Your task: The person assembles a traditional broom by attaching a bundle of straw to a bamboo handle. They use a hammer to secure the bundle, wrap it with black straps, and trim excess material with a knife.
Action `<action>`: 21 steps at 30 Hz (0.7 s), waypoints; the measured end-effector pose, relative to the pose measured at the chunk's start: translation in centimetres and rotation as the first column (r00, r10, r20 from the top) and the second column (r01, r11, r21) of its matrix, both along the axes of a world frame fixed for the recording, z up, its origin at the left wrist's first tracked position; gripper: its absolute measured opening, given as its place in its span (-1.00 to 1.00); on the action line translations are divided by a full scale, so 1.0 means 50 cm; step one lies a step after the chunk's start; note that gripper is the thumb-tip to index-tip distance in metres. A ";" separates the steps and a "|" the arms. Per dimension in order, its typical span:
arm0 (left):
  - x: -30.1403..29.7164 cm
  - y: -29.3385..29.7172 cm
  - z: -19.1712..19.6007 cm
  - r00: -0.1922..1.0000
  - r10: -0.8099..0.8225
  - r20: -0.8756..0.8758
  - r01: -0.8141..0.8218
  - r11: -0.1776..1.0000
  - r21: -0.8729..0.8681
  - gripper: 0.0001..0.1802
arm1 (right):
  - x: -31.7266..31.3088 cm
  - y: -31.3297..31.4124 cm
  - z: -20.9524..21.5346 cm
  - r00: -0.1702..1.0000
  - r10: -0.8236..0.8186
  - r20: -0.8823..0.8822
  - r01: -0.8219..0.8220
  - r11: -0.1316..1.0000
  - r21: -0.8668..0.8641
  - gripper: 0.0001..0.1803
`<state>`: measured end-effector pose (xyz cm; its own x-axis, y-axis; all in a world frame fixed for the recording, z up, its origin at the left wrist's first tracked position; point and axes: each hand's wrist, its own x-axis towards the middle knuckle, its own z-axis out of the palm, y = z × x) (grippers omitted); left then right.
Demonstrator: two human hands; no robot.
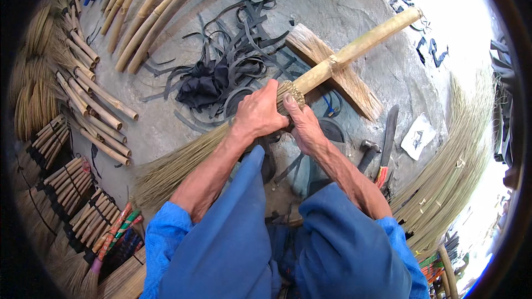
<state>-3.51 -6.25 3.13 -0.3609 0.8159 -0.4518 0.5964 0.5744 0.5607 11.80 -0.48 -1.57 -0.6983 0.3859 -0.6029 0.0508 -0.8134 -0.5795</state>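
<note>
Bristle bundle (180, 167): straw, greenish tint. Bamboo pole (382, 36): pale yellow-tan. Far strips (252, 33): black to dark grey. Wood block (357, 93): brown, grain streaks. Near trousers (354, 238): plain blue.

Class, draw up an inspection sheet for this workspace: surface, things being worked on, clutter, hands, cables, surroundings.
Surface: grey ground, uneven-looking.
Things being worked on: straw bundle; bamboo pole at its end, lying over a wooden block.
Clutter: heap of black strips; hammer beside a long blade.
Hands: left hand grips the bundle; right hand has its thumb at the bundle's end, fingers partly hidden.
Cables: nothing seen for certain.
Surroundings: thick curved poles upper left; loose straw right.
</note>
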 end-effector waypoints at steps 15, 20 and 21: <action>-0.028 0.023 0.007 0.999 -0.034 0.007 0.035 0.989 -0.140 -0.23 | 0.081 0.050 -0.039 0.931 0.328 0.162 -0.361 0.896 0.260 -0.19; -0.032 0.029 0.010 0.999 -0.043 0.024 0.047 0.983 -0.177 -0.24 | 0.117 0.064 0.124 0.849 0.053 0.526 -0.518 -0.113 0.848 -0.34; -0.033 0.029 0.010 0.999 -0.035 0.032 0.040 0.984 -0.176 -0.23 | 0.098 0.067 0.131 0.826 0.025 0.564 -0.543 -0.238 0.806 -0.32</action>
